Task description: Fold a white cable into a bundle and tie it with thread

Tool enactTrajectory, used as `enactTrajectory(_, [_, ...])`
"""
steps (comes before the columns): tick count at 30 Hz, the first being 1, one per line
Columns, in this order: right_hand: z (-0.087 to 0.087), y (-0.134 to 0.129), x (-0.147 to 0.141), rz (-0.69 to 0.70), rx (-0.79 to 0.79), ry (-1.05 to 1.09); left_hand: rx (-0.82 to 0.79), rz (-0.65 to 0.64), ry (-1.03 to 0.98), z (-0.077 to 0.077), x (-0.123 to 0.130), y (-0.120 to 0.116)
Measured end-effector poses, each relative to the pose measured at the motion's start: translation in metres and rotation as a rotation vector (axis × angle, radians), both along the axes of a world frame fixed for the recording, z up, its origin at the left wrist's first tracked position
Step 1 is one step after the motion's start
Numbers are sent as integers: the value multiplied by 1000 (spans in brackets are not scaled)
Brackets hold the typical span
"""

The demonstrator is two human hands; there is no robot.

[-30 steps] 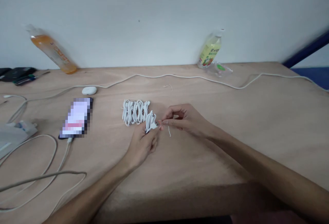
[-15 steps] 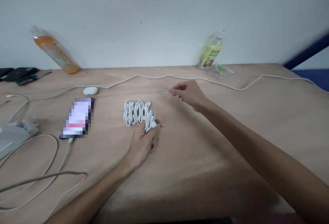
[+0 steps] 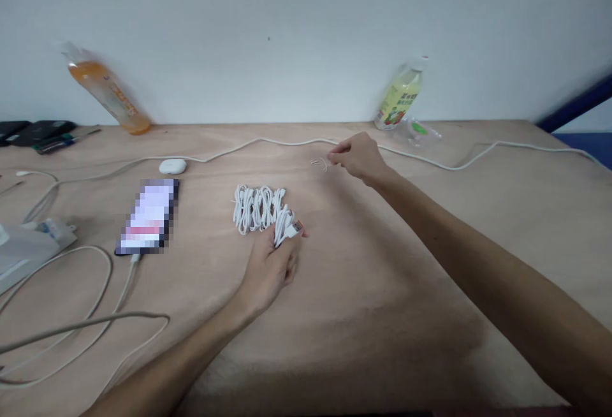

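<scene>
My left hand (image 3: 270, 267) is closed around a coiled white cable (image 3: 283, 224) whose USB plug points to the right. Just behind it, several bundled white cables (image 3: 255, 208) lie side by side on the wooden table (image 3: 354, 315). Farther back, the fingers of my right hand (image 3: 356, 157) are pinched together, with a thin pale tie (image 3: 324, 164) at their tips. A few more small ties (image 3: 314, 162) show just left of it; whether they rest on the table is hard to tell.
A phone (image 3: 149, 216) and a white earbud case (image 3: 173, 166) lie left. An orange bottle (image 3: 111, 97) and a yellow-green bottle (image 3: 400, 97) lean on the wall. A long white cable (image 3: 442, 165) crosses the back; a crumpled clear wrapper (image 3: 421, 131) lies near it.
My right hand has moved slightly back and right, away from the small ties. My left hand keeps its hold on the coiled cable. The whole view has shifted a little.
</scene>
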State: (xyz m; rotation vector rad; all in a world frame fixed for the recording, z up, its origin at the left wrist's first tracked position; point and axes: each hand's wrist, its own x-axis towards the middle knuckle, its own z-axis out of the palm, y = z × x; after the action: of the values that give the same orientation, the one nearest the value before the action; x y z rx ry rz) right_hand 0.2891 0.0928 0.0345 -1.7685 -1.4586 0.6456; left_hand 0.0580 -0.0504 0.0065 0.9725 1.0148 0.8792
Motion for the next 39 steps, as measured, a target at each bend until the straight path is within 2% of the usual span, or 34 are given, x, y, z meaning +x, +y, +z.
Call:
enactTrajectory(4, [4, -26, -2, 30, -59, 204, -2, 6, 14, 1, 0, 0])
enactTrajectory(9, [-14, -90, -22, 224, -46, 503, -14, -23, 1, 5, -2, 1])
enactTrajectory(12, [-26, -127, -34, 232, -6, 620, -28, -137, -12, 5, -2, -1])
enactTrajectory(15, [-31, -148, -43, 258, 18, 697, -14, -281, 17, 6, -2, -4])
enactTrajectory(19, [-28, -156, -48, 215, 91, 706, -12, -321, 29, 7, -1, -6])
enactTrajectory(26, [-26, -160, -53, 130, 96, 612, 59, -227, 91, 11, -1, -4])
enactTrajectory(31, [-28, -161, -52, 170, 108, 751, 161, -254, 160, 11, -2, -5])
enactTrajectory(35, [-29, -161, -52, 155, 42, 908, 236, -283, 185, 9, -3, -5])
enactTrajectory(39, [-28, -161, -50, 149, 9, 922, 231, -258, 203, 10, -3, -5])
